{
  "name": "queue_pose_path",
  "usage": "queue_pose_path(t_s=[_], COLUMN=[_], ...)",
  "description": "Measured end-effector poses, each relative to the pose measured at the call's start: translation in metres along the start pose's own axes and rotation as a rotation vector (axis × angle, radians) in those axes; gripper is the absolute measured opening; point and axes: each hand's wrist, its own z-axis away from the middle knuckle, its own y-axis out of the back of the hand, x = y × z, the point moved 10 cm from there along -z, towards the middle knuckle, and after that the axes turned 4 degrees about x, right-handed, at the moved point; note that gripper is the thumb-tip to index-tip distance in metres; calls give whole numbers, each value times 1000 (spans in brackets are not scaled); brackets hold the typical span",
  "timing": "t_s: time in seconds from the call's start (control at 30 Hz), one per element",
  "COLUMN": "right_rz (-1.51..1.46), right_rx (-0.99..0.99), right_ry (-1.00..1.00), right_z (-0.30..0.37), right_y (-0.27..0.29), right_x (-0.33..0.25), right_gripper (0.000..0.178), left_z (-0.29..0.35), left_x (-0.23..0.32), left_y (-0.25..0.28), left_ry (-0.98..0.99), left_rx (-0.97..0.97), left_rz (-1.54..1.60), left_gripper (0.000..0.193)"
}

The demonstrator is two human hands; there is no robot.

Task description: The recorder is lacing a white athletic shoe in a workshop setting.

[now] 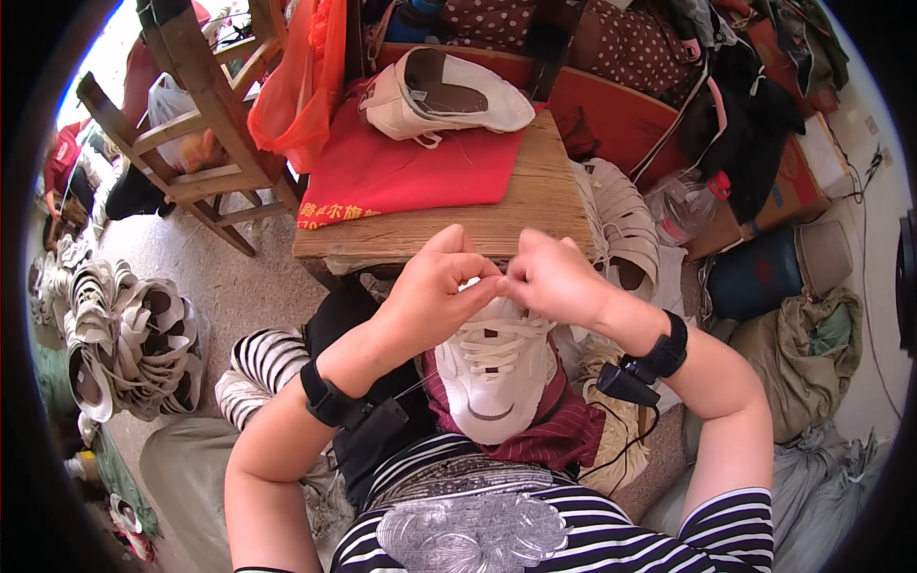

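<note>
A red cloth bag (406,172) with yellow print is seen lying flat on the wooden table (535,205), an orange plastic bag (304,81) is hung just beside it to the left, and a brown cardboard box (788,186) with red markings is set at the right.

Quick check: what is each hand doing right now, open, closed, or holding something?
Left hand: closed, pinching at the white shoe laces.
Right hand: closed, pinching the same laces.
</note>
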Motion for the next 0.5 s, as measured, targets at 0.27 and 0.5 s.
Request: queue_pose_path(t_s=[0.27,0.5], right_rz=[-8,192], right_rx=[260,-94], right_ry=[122,159], right_z=[5,11], right_y=[28,-8], right_x=[-4,-7], right_gripper=[23,26], left_z=[58,84], left_x=[-26,-29], left_y=[44,-1], left_ry=[116,146], left_rx=[257,15], left_rz=[-121,-80], left_gripper=[9,17])
